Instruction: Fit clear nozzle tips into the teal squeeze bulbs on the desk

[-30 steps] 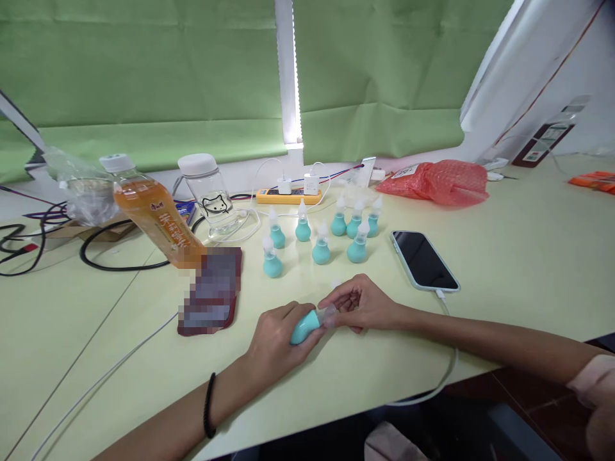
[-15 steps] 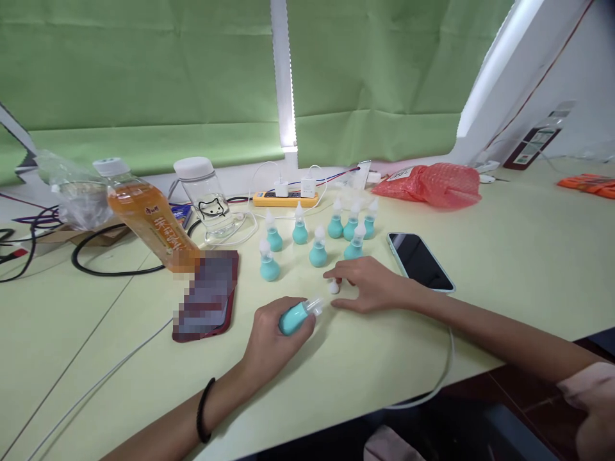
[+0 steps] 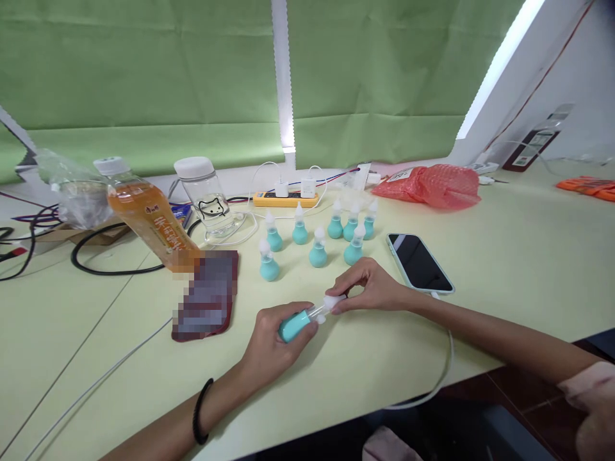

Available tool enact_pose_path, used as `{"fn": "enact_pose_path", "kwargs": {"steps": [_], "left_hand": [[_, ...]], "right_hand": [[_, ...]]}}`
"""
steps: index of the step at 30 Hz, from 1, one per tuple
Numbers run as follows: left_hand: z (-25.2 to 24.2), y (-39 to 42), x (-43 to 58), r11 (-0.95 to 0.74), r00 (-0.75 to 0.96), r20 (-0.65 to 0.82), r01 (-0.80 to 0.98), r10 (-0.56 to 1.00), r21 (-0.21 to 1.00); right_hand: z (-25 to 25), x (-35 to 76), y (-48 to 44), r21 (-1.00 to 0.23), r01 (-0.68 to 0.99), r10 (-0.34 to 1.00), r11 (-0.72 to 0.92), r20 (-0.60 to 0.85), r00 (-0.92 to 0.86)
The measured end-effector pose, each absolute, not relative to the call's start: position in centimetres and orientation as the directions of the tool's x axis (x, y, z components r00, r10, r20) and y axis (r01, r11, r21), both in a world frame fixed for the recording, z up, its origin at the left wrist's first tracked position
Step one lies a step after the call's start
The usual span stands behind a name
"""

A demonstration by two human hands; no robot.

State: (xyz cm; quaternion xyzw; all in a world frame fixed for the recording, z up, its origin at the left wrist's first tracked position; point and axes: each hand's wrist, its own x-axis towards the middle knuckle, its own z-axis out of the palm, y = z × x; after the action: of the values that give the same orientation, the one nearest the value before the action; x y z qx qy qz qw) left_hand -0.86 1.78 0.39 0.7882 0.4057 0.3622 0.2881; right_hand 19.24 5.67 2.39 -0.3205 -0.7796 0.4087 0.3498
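Observation:
My left hand (image 3: 275, 349) is wrapped around the teal bulb of a nasal aspirator (image 3: 294, 326), whose clear tube points to the right. Between the thumb and fingers of my right hand (image 3: 375, 288) is a small white tip (image 3: 332, 301), held at the end of that tube. Whether the tip is pressed fully onto the tube I cannot tell. Just beyond my hands, several teal aspirators with white tips stand upright on the table; a front one (image 3: 318, 255) and a left one (image 3: 270, 269) are among the nearest.
A dark-screened phone (image 3: 420, 261) lies to the right, and a red-cased phone (image 3: 206, 301) to the left. An orange drink bottle (image 3: 148, 218), a clear white-lidded bottle (image 3: 211, 208), a yellow power strip (image 3: 269, 200) and a red bubble-wrap parcel (image 3: 432, 186) line the back.
My right hand has picked the white tip up off the table and brought it left to the tube's end. My left hand keeps its hold on the aspirator.

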Motion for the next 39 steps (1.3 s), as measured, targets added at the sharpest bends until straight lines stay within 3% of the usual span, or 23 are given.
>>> {"fn": "enact_pose_path", "kwargs": {"steps": [8,14,20,28,32,39], "left_hand": [[0.2,1.5,-0.9,-0.574,0.442,0.387,0.453,0.809,0.682],[0.1,1.4,-0.9,-0.682,0.489,0.476,0.498,0.731,0.535],[-0.3,1.4,-1.0,-0.726,0.547,0.478,0.493,0.687,0.48],[0.0,1.5,-1.0,-0.637,0.552,0.352,0.495,0.756,0.592],[0.3,1.7,-1.0,-0.549,0.561,0.242,0.477,0.791,0.686],[0.7,2.1,-1.1,-0.493,0.561,0.192,0.454,0.806,0.743]], "right_hand": [[3.0,19.8,5.7,-0.749,0.2,0.61,0.632,0.321,-0.725],[2.5,19.6,5.8,-0.766,0.219,0.624,0.604,0.284,-0.728],[3.0,19.8,5.7,-0.778,0.242,0.583,0.58,0.188,-0.79],[3.0,20.0,5.6,-0.693,0.253,0.531,0.675,0.218,-0.819],[2.7,20.0,5.5,-0.592,0.214,0.466,0.777,0.311,-0.829],[3.3,19.6,5.0,-0.343,0.195,0.334,0.919,0.414,-0.847]]}}
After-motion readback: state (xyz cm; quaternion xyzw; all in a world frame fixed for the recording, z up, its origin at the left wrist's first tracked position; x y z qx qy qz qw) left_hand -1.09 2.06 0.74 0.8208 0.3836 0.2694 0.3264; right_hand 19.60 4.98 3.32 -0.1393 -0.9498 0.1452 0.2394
